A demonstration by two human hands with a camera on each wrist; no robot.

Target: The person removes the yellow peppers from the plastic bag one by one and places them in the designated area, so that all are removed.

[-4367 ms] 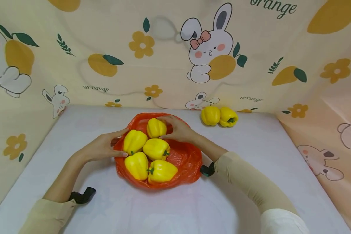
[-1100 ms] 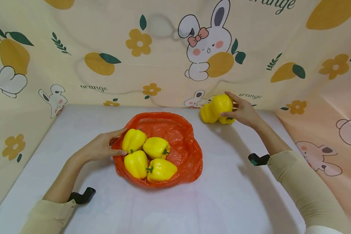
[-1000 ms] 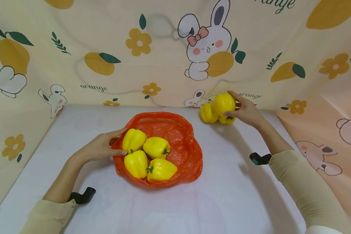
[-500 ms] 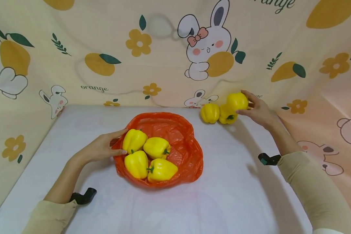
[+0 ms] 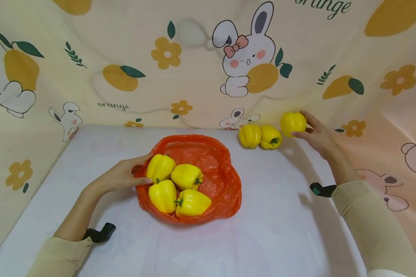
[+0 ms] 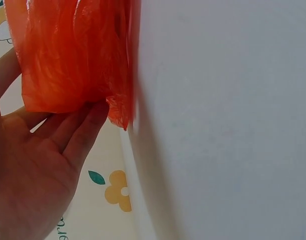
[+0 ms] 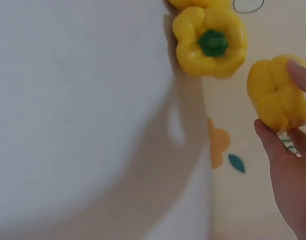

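The left grip rested against the near side of a red plastic bag, its fingers and thumb spread along the outer wall rather than clenched. The bag sat on the white bench just to the right of that grip, its mouth facing up and its rim forming a loose ring.

Four yellow peppers lay inside, gathered on the side toward the left grip. A first pepper was just beside its fingertips, and a second pepper lay slightly nearer the wearer, just past the thumb. Farther from the grip came a third pepper, its green stem turned away from it, and a fourth pepper, its stem pointing back toward it. Crinkled red film showed across the part of the bag farthest from the left grip.

Well apart from the bag, the right grip held another yellow pepper, the held pepper, between thumb and fingers, raised clear of the bench. To the left of this grip, a pair of yellow peppers lay side by side on the bench, outside the bag, near the printed cloth. The one closer to the grip showed its green stem in the right wrist view.
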